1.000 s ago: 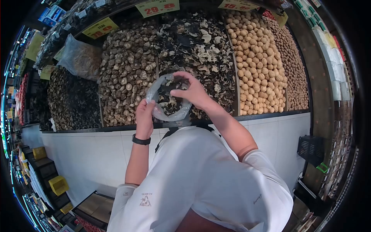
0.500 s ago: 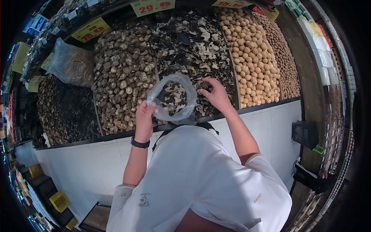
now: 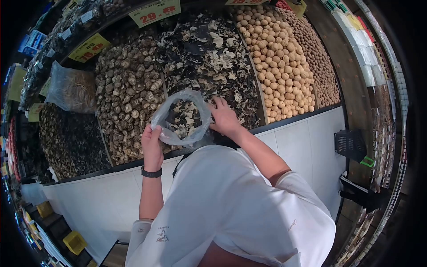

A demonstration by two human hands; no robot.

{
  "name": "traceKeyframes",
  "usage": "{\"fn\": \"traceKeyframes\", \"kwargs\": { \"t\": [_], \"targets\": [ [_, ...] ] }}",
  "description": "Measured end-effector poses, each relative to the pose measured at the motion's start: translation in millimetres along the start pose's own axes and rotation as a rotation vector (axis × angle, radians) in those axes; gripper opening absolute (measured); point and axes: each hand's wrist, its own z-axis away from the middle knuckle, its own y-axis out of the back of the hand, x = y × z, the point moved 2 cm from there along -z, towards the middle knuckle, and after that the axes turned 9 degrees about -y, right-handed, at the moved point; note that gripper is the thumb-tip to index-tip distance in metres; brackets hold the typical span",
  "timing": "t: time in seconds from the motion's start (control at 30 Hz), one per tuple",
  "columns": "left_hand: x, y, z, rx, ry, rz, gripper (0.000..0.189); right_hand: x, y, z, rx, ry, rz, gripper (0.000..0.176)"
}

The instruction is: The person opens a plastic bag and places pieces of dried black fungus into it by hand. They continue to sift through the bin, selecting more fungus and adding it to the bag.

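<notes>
Sloping up behind a white-tiled counter front [image 3: 102, 196], the shop display carries heaps side by side: dried shiitake mushrooms [image 3: 126, 89] on the left, dark wood ear fungus [image 3: 209, 49] in the middle, pale round nuts [image 3: 275, 58] to the right, with a price sign [image 3: 155, 12] above. A clear plastic bag [image 3: 180, 118] hangs open-mouthed over the lower edge of the fungus heap, some fungus pieces showing through its film. The left hand [image 3: 152, 142] pinches the bag's near rim, fingers clenched on the plastic. The right hand [image 3: 224, 118] lies just beside the bag's far rim, its curled fingers pressed down into the fungus; whether they grasp any pieces cannot be told. A black wristwatch [image 3: 151, 172] sits on the left wrist.
</notes>
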Motion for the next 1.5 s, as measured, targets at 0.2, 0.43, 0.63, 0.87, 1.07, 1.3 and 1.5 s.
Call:
{"fn": "traceKeyframes", "kwargs": {
  "t": [0.2, 0.43, 0.63, 0.87, 1.07, 1.3, 1.5],
  "targets": [
    [-7.0, -22.6, 10.5, 0.105, 0.002, 0.000, 0.011, 25.5, -18.9, -4.7, -0.068, 0.068, -0.060, 0.064],
    [-10.2, -43.5, 14.5, 0.167, -0.028, -0.008, 0.010, 24.1, -18.6, -15.8, -0.078, 0.138, -0.004, 0.065],
    [-10.7, -47.2, 13.9, 0.157, -0.031, -0.003, 0.011, 33.3, -28.9, -18.2, -0.051, 0.231, 0.006, 0.053],
    [-11.9, -39.2, 10.0, 0.143, -0.023, -0.002, 0.010, 44.1, -9.5, -15.9, 0.052, 0.225, -0.289, 0.040],
    [-14.6, -30.6, 8.3, 0.143, 0.000, -0.001, 0.011, 62.5, 2.0, -22.5, 0.059, 0.101, -0.511, 0.027],
    [-16.5, -27.0, 2.5, 0.094, 0.018, 0.002, 0.009, 40.4, 51.8, -28.4, -0.115, -0.190, -0.833, 0.023],
    [-17.5, -27.5, 1.1, 0.098, -0.001, 0.010, 0.009, -24.1, 82.0, -29.5, 0.020, 0.106, -0.982, 0.028]
  ]
}}
